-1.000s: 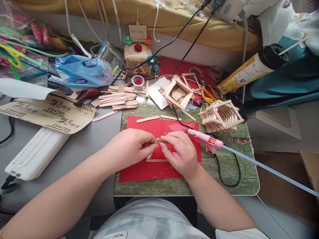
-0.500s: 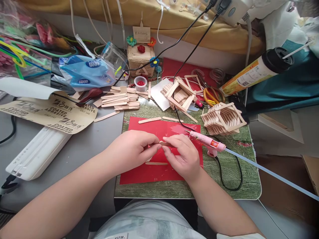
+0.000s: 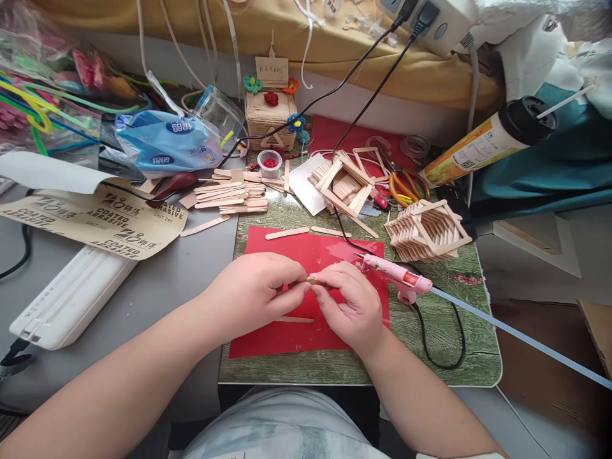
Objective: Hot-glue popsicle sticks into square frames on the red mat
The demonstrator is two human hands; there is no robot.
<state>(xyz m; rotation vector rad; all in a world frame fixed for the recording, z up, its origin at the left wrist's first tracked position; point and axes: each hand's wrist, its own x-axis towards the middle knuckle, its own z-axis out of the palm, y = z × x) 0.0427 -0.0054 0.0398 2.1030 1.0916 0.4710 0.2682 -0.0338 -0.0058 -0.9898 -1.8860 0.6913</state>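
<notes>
Over the red sheet (image 3: 287, 341), my left hand (image 3: 261, 287) and my right hand (image 3: 351, 296) meet fingertip to fingertip. Both pinch one wooden craft stick (image 3: 312, 280), of which only a short bit shows between the fingers; the rest is covered. Just below my left hand, a loose craft stick (image 3: 296, 319) lies on the red sheet, its left end hidden by the hand. To the right of my right hand rests a pink glue gun (image 3: 396, 273) with a long pale glue stick in its back, its nozzle pointing left.
Behind the sheet lie craft stick piles (image 3: 224, 194) and two stacked stick frames (image 3: 347, 185), (image 3: 428, 231). A twine-covered box (image 3: 270, 115), orange-handled scissors (image 3: 406, 185) and a drink cup (image 3: 478, 146) stand farther back. A black cable crosses the middle; sandpaper (image 3: 95, 220) lies left.
My hands have drawn slightly closer together, and less of the pinched craft stick shows. The loose stick below my left hand appears a little farther left and lower.
</notes>
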